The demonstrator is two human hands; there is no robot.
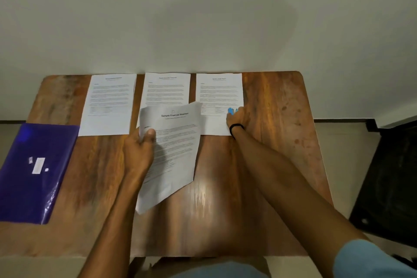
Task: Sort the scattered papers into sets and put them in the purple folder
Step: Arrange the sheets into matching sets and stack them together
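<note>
Wooden table [270,165], left hand [140,151] gripping tilted sheet [176,142], long axis pointing away, right hand [239,118] resting on right-hand pile [218,92]

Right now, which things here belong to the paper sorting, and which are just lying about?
In the job: held sheet in the left hand; left papers, middle papers and right papers along the table far edge, the right hand touching the last; purple folder.
Just there: black object on the floor; wrist band.
</note>
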